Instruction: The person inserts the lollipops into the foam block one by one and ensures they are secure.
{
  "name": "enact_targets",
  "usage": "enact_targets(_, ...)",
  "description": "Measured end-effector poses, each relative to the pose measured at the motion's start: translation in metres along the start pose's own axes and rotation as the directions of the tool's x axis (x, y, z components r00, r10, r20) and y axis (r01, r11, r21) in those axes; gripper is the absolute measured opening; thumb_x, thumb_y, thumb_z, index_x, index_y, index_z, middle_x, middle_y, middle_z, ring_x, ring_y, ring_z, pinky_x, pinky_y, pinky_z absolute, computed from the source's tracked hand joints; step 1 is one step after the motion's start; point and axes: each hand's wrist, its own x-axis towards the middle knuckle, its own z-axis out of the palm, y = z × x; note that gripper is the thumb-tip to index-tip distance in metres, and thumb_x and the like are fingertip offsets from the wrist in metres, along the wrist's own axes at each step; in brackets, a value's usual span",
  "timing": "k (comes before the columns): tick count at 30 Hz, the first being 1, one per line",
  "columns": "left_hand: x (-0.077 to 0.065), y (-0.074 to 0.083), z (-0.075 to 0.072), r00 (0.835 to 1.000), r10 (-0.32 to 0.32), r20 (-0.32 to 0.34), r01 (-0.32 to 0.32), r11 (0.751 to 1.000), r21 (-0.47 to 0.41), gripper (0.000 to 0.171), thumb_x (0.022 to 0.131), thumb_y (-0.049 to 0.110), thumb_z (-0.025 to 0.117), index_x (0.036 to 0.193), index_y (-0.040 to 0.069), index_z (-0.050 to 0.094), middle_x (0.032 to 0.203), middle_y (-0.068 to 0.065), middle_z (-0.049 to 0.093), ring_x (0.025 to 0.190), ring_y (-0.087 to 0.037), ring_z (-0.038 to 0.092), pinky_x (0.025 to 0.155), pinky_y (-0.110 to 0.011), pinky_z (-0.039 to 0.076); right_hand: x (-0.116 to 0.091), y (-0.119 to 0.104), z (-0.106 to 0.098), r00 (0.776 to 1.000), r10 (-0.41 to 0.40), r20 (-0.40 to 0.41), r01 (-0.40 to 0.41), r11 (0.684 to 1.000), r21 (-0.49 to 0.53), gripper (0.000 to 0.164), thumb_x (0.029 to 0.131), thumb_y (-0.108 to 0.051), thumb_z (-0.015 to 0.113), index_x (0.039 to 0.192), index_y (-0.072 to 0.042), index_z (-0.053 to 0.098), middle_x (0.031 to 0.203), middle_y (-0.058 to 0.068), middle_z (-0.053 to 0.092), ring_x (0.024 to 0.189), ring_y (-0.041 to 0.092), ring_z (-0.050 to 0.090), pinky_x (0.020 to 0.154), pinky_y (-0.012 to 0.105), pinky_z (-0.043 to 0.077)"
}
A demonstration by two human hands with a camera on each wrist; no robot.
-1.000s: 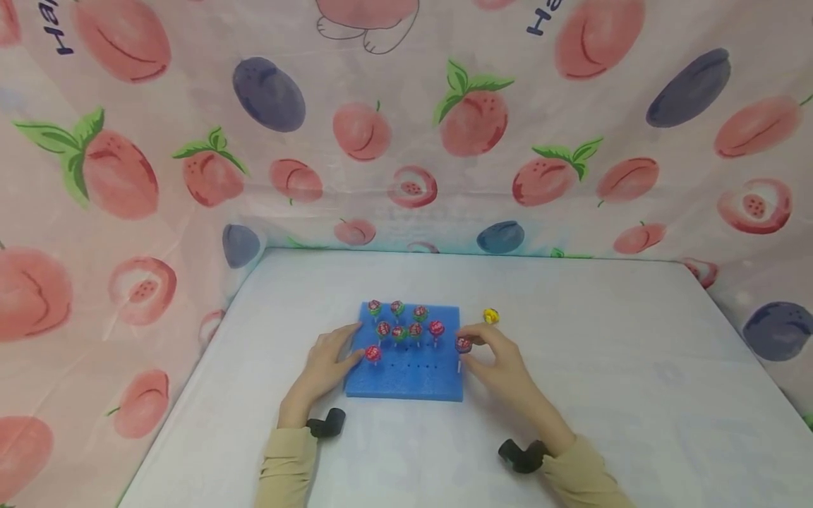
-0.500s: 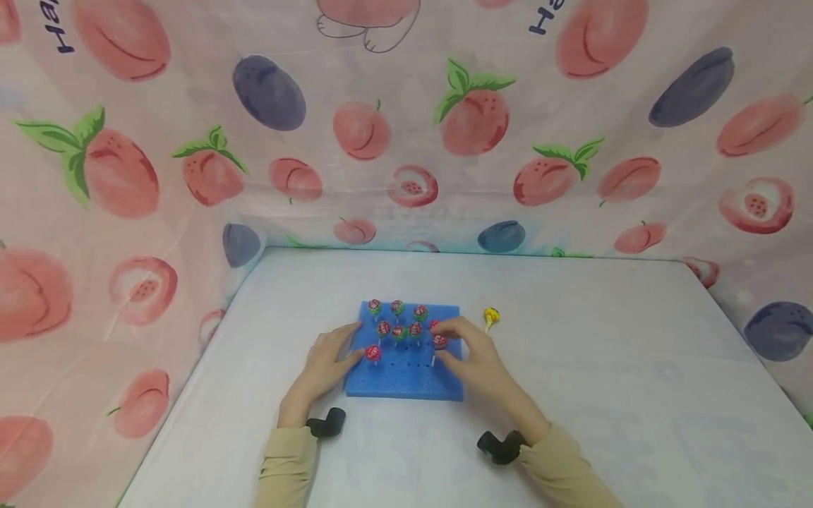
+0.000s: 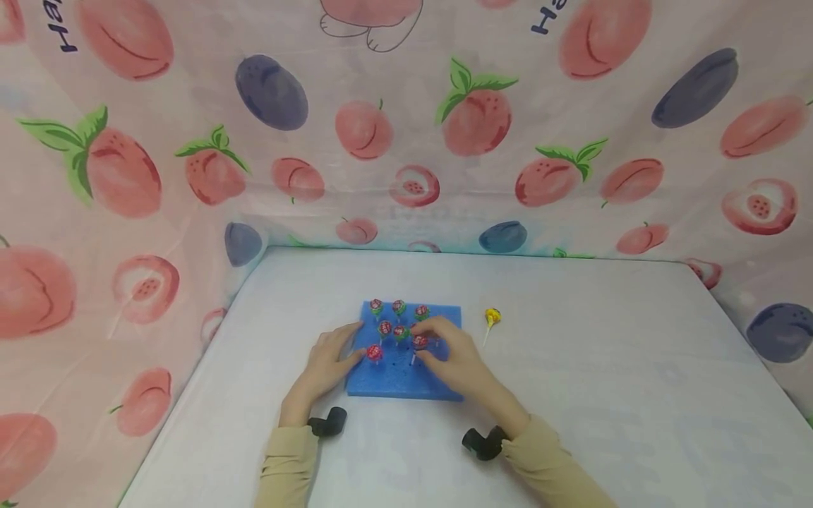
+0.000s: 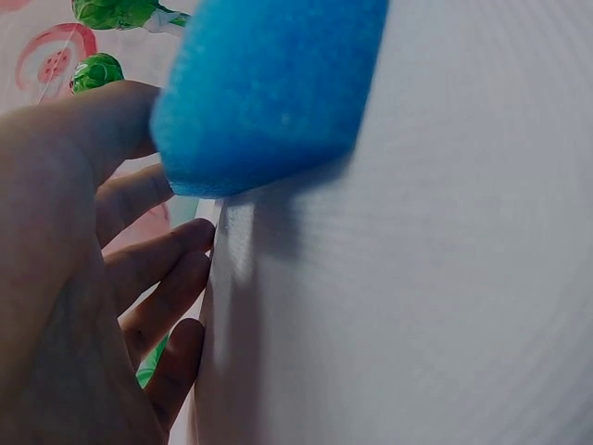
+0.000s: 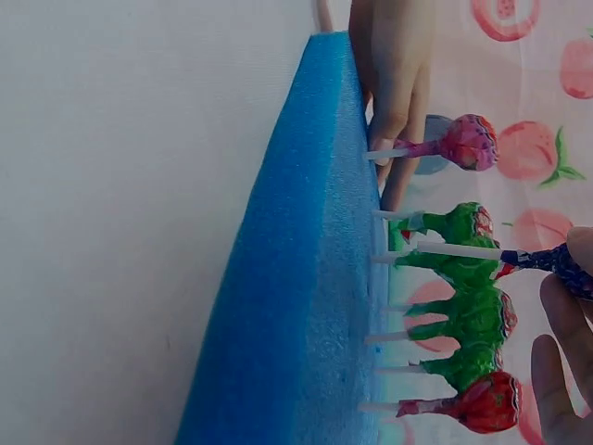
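A blue foam board (image 3: 381, 384) with small holes lies on the table, several wrapped lollipops standing in it. My left hand (image 3: 325, 360) rests at its left edge, fingers loosely extended, thumb beside a pink lollipop (image 3: 374, 353). Over the board's right half, my right hand (image 3: 460, 356) pinches a lollipop with a dark blue wrapper (image 5: 570, 269) by its head. Its white stick (image 5: 463, 250) points down, the tip above the board in the right wrist view. Green-and-red lollipops (image 3: 400, 331) stand in the back rows. A red one (image 5: 486, 403) is partly hidden by my right hand in the head view.
A yellow lollipop (image 3: 492, 316) lies on the white tabletop (image 3: 603, 367), right of the board. Behind and beside the table hangs a fruit-print cloth (image 3: 406, 127). Each wrist wears a small black camera (image 3: 484, 443).
My right hand has moved left with the dark blue lollipop, from the board's right edge to over its holes. The yellow lollipop's stick has come into view. My left hand has stayed still.
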Motion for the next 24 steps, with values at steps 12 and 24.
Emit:
enact_targets(12,0.000,0.000,0.000,1.000,0.010,-0.020,-0.010,1.000,-0.004,0.057,0.096,0.037,0.056,0.148,0.022,0.038,0.153,-0.007,0.040,0.139,-0.033,0.033,0.113,-0.059,0.026,0.007,0.003,0.020,0.997,-0.078,0.021,0.079,0.992,-0.099,0.033,0.082,-0.003,0.072,0.112,-0.012,0.062,0.109,-0.002,0.062,0.103,0.012,0.059,0.096,0.036,0.052)
enact_targets(24,-0.001,0.001,0.000,1.000,0.002,-0.020,-0.002,1.000,-0.002,0.057,0.096,0.035,0.056,0.148,0.022,0.038,0.153,-0.006,0.040,0.139,-0.033,0.032,0.114,-0.059,0.025,0.009,0.015,0.037,0.987,-0.158,0.029,0.160,0.957,-0.243,0.033,0.080,-0.005,0.075,0.108,-0.016,0.063,0.108,-0.004,0.064,0.106,0.012,0.060,0.097,0.035,0.051)
